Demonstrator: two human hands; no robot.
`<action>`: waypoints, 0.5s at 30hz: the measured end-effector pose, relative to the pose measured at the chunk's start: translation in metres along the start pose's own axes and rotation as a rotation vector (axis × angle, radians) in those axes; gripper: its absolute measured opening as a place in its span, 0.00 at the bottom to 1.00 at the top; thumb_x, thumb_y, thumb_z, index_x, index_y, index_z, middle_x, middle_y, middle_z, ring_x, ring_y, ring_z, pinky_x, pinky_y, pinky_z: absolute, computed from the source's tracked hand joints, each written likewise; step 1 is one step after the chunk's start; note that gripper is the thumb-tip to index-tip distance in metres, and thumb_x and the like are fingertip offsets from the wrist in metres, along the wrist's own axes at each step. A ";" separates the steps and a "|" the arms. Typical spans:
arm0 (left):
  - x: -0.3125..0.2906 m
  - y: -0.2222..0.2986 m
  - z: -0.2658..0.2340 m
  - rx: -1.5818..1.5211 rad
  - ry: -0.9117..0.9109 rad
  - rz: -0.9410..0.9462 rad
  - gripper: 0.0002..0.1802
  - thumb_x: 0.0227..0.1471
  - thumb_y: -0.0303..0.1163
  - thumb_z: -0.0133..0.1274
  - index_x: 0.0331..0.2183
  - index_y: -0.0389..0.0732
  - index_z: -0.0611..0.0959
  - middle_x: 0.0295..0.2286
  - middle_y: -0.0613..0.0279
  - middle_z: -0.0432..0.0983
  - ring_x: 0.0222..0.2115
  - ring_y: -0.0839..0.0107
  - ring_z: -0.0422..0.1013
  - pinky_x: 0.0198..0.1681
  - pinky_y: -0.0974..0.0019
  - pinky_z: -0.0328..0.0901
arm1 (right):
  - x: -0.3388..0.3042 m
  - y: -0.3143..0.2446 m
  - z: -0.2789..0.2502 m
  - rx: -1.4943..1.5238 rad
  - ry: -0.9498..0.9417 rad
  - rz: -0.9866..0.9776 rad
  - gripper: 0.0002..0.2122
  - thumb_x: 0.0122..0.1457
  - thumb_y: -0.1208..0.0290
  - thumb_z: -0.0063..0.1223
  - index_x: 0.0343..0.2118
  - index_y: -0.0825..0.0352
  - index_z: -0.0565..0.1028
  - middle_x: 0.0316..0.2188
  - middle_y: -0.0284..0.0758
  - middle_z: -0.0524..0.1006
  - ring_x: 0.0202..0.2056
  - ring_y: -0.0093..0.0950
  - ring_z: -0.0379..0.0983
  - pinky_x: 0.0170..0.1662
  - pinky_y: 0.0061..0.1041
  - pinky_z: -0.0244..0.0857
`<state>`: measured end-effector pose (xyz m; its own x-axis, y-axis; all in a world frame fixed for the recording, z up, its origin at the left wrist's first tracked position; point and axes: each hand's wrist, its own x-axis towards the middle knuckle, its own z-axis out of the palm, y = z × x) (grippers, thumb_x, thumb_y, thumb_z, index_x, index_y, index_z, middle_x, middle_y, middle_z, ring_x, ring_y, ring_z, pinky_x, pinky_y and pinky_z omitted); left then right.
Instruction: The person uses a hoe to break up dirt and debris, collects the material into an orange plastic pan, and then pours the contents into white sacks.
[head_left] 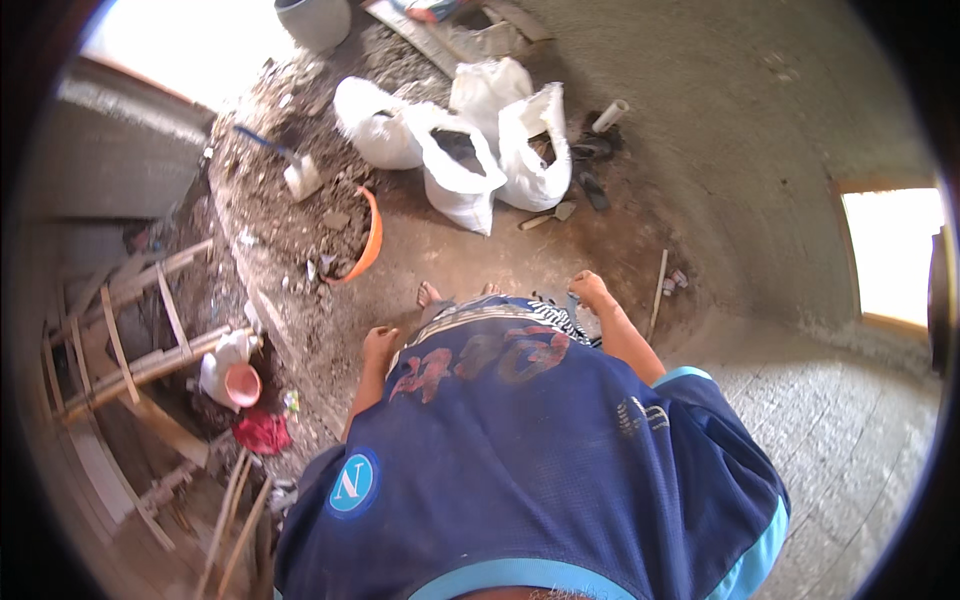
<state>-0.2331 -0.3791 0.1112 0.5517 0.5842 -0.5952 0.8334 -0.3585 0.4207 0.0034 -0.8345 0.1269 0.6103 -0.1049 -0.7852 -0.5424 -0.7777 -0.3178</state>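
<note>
My left hand (pixel 379 345) hangs beside my hip with its fingers curled, and nothing shows in it. On the other side, my right hand (pixel 591 288) is closed at my waist, next to striped cloth (pixel 562 318). A small greyish-blue thing shows at its fingers, too unclear to name. Ahead of my bare feet (pixel 428 294), a trowel (pixel 548 216) lies on the floor. White sacks (pixel 462 200) stand open beyond it, with dark contents in some. An orange tub (pixel 372 243) sits among the rubble at left, its rim partly showing.
Rubble (pixel 330 215) is heaped at left, with a blue-handled shovel (pixel 302 176) on it. Wooden ladder-like frames (pixel 125 345) and a pink bucket (pixel 243 384) lie lower left. Dark sandals (pixel 592 190), a white pipe (pixel 610 116) and a thin stick (pixel 658 292) are near the right wall.
</note>
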 end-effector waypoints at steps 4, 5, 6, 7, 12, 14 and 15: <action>-0.018 0.019 -0.002 -0.095 -0.443 -0.107 0.23 0.48 0.44 0.59 0.39 0.34 0.83 0.30 0.54 0.79 0.27 0.65 0.75 0.27 0.61 0.70 | 0.055 0.067 -0.001 -0.874 -0.226 -0.518 0.08 0.53 0.72 0.52 0.33 0.68 0.80 0.24 0.38 0.80 0.23 0.29 0.78 0.23 0.29 0.69; -0.018 0.016 0.001 -0.101 -0.424 -0.107 0.22 0.49 0.44 0.59 0.39 0.34 0.83 0.29 0.55 0.79 0.26 0.66 0.74 0.26 0.62 0.70 | 0.061 0.074 -0.001 -0.974 -0.282 -0.559 0.08 0.54 0.72 0.51 0.33 0.69 0.80 0.22 0.39 0.80 0.22 0.30 0.78 0.22 0.29 0.68; -0.020 0.008 0.000 -0.108 -0.397 -0.119 0.22 0.49 0.44 0.59 0.39 0.35 0.83 0.29 0.56 0.79 0.26 0.66 0.74 0.25 0.62 0.69 | 0.056 0.071 0.006 -0.795 -0.311 -0.360 0.09 0.55 0.72 0.51 0.34 0.70 0.79 0.23 0.40 0.79 0.22 0.31 0.78 0.21 0.30 0.68; -0.025 0.001 0.000 -0.118 -0.340 -0.145 0.22 0.49 0.44 0.59 0.38 0.35 0.84 0.29 0.56 0.79 0.26 0.66 0.74 0.25 0.62 0.69 | 0.048 0.064 0.012 -0.536 -0.275 -0.206 0.09 0.55 0.72 0.51 0.34 0.70 0.79 0.23 0.40 0.79 0.22 0.30 0.78 0.21 0.30 0.67; -0.028 -0.003 0.005 -0.188 -0.310 -0.216 0.22 0.50 0.44 0.58 0.40 0.36 0.83 0.28 0.56 0.79 0.24 0.66 0.74 0.24 0.62 0.69 | 0.033 0.058 0.002 0.061 -0.205 0.142 0.09 0.56 0.73 0.50 0.33 0.72 0.78 0.24 0.42 0.79 0.22 0.30 0.78 0.18 0.30 0.66; -0.023 -0.007 0.012 -0.153 -0.281 -0.208 0.25 0.47 0.44 0.60 0.43 0.35 0.81 0.36 0.48 0.79 0.34 0.58 0.76 0.35 0.59 0.71 | 0.041 0.059 -0.006 0.020 -0.225 0.079 0.08 0.54 0.73 0.51 0.32 0.72 0.78 0.24 0.42 0.79 0.22 0.30 0.78 0.18 0.30 0.65; -0.023 -0.033 0.015 -0.112 -0.198 -0.202 0.27 0.47 0.44 0.60 0.44 0.35 0.80 0.38 0.46 0.78 0.38 0.56 0.75 0.39 0.59 0.70 | 0.027 0.032 0.000 -0.001 -0.214 0.057 0.09 0.54 0.73 0.51 0.33 0.72 0.78 0.24 0.42 0.79 0.22 0.31 0.77 0.18 0.29 0.65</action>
<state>-0.2728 -0.3924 0.1009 0.3800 0.4782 -0.7918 0.9242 -0.1604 0.3466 0.0022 -0.8626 0.0959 0.4422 -0.0153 -0.8968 -0.5719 -0.7750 -0.2688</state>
